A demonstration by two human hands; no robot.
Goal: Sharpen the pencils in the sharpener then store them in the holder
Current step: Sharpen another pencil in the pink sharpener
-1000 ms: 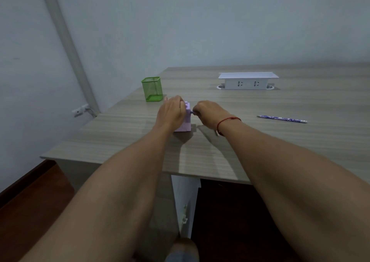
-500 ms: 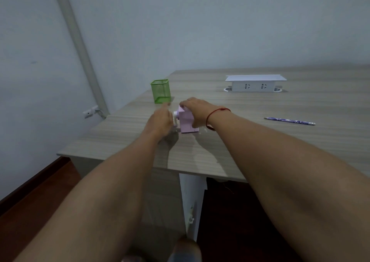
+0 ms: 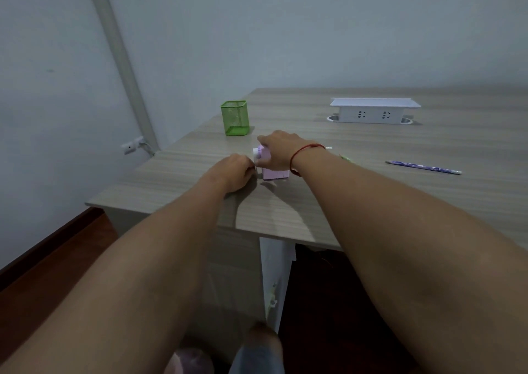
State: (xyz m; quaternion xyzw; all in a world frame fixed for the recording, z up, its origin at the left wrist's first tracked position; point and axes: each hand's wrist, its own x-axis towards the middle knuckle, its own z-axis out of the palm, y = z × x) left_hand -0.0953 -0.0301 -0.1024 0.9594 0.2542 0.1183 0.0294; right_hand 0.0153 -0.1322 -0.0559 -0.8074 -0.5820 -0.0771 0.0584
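Wood-grain surface [image 3: 371, 202], near its front-left corner: fingers of the right hand [image 3: 281, 152] curl over the pink sharpener [image 3: 274, 173], clamping it down. The left hand [image 3: 233, 172] is curled beside the white crank [image 3: 255, 153]; its grip cannot be confirmed. The mesh holder [image 3: 235, 118] at the left edge shows no pencils, and one blue pencil [image 3: 423, 167] lies well apart toward the right. Judged an early stage: sharpening in hand, storage outstanding.

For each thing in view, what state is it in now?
green mesh holder: upright, no pencil sticking out.
pink sharpener: upright, gripped by right hand.
left hand: curled beside the sharpener, grip unclear.
blue pencil: lying flat, untouched.
socket box: raised, nothing plugged in.
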